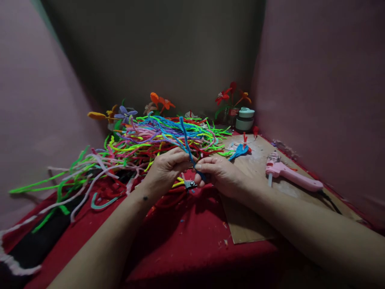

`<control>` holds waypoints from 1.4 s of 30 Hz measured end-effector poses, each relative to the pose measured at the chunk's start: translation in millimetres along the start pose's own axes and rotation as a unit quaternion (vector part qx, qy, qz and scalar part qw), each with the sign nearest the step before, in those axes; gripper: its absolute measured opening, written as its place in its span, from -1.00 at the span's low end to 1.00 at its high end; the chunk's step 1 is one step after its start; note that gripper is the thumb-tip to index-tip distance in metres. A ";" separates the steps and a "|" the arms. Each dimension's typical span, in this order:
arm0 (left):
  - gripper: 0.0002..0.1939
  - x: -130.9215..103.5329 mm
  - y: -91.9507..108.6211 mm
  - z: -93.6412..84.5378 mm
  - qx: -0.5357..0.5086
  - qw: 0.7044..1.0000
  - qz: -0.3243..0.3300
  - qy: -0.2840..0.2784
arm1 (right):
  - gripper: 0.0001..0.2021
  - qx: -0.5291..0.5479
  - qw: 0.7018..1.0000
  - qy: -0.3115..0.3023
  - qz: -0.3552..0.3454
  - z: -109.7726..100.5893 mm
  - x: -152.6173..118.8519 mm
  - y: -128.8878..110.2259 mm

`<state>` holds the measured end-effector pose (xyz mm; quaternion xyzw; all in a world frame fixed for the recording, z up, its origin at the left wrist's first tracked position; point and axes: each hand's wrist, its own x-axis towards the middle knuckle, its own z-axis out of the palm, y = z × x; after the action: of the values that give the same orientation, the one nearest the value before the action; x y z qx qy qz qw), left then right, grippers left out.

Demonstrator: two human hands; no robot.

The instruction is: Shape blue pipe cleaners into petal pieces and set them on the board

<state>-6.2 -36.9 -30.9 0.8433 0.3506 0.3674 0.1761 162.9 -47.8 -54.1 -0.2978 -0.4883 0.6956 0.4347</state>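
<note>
Between both hands is a blue pipe cleaner [184,134], one end standing up and leaning left. My left hand [168,166] pinches it from the left with thumb and forefinger. My right hand [219,172] has its fingers closed on the lower part, where a darker blue bit [201,175] shows by the fingertips. Just below the hands lie cutting pliers [190,184] with yellow handles, partly hidden by my left hand. A bent blue pipe cleaner piece [240,151] rests on the board past my right hand.
A big heap of coloured pipe cleaners [144,136] spreads behind and left. A pink glue gun [296,176] lies on the wooden board [249,224] at right. Pipe cleaner flowers [162,102] and a pale green lidded jar [244,119] stand at the back, on red cloth [180,249].
</note>
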 end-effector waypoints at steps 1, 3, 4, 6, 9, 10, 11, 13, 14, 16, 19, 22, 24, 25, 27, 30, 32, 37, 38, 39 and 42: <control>-0.83 -0.3 -0.1 0.1 0.003 1.000 0.003 0.001 | -0.94 -0.006 1.000 0.000 0.000 0.0 -0.3 -0.5; -0.84 -1.1 -0.4 0.1 0.026 0.999 0.017 0.005 | -0.93 -0.018 1.000 0.000 0.002 -0.4 -0.5 -1.0; -0.84 -1.4 -0.5 -0.2 0.051 0.998 0.029 0.009 | -0.93 -0.022 1.000 0.000 0.002 -0.8 -0.4 -0.8; -0.83 -1.8 0.0 -1.7 0.128 0.989 0.066 0.024 | -0.92 -0.027 1.000 -0.003 0.008 -1.5 0.0 0.1; -0.77 -2.1 5.1 -6.5 0.283 0.947 0.148 0.040 | -0.92 -0.035 0.999 -0.001 0.013 -1.5 -0.1 1.2; -0.77 -2.3 8.1 -8.4 0.326 0.929 0.171 0.037 | -0.92 -0.038 0.999 -0.003 0.012 -1.0 -0.6 0.9; -0.77 -2.5 11.5 -10.0 0.359 0.913 0.189 0.031 | -0.92 -0.044 0.999 -0.006 0.008 -0.4 -1.3 0.1; -0.81 -3.3 18.4 -12.0 0.399 0.893 0.206 0.010 | -0.92 -0.068 0.998 -0.004 -0.003 1.2 -3.0 -2.2; -0.82 -3.8 21.4 -12.1 0.410 0.888 0.208 0.000 | -0.92 -0.089 0.996 -0.003 -0.010 1.9 -3.8 -3.5; -0.82 -5.1 25.8 -10.9 0.420 0.885 0.198 -0.021 | -0.91 -0.156 0.987 0.000 -0.034 2.9 -5.3 -4.9; -0.79 -7.2 28.9 -7.9 0.376 0.915 0.135 -0.054 | -0.86 -0.324 0.939 0.016 -0.117 3.3 -7.7 -2.9; -0.83 -8.3 30.5 -7.9 0.237 0.967 -0.015 -0.092 | -0.85 -0.481 0.849 0.040 -0.214 4.1 -12.1 1.9; -0.83 -7.5 30.5 -9.4 0.104 0.977 -0.149 -0.111 | -0.85 -0.540 0.796 0.046 -0.270 5.4 -16.1 4.2; -0.83 -6.9 29.9 -9.9 0.031 0.970 -0.211 -0.113 | -0.85 -0.558 0.773 0.049 -0.298 6.2 -18.1 4.6; -0.86 -5.4 27.3 -9.4 -0.119 0.937 -0.310 -0.107 | -0.83 -0.588 0.728 0.053 -0.348 7.6 -21.8 4.2; -0.85 -4.2 22.2 -4.3 -0.345 0.857 -0.367 -0.112 | -0.80 -0.628 0.665 0.057 -0.400 9.2 -26.5 1.1; -0.79 -4.1 20.6 -0.7 -0.448 0.807 -0.365 -0.123 | -0.78 -0.642 0.638 0.063 -0.421 10.1 -28.9 -1.9; -0.84 -4.7 27.8 -5.4 -0.391 0.864 -0.313 -0.040 | -0.83 -0.457 0.815 0.093 -0.344 12.2 -27.5 -8.5; -0.87 -4.9 30.3 -8.4 -0.344 0.896 -0.279 0.008 | -0.85 -0.376 0.875 0.081 -0.292 11.7 -25.5 -9.2; -0.87 -5.0 32.7 -11.4 -0.295 0.925 -0.235 0.048 | -0.86 -0.289 0.926 0.060 -0.234 10.7 -23.1 -9.7; -0.90 -5.4 36.9 -18.2 -0.154 0.982 -0.085 0.070 | -0.87 -0.101 0.986 -0.013 -0.131 5.6 -16.0 -9.1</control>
<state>-5.3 -65.6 -0.9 0.7452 0.3722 0.4589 0.3091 168.1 -63.2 -43.7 -0.2648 -0.5965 0.5831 0.4837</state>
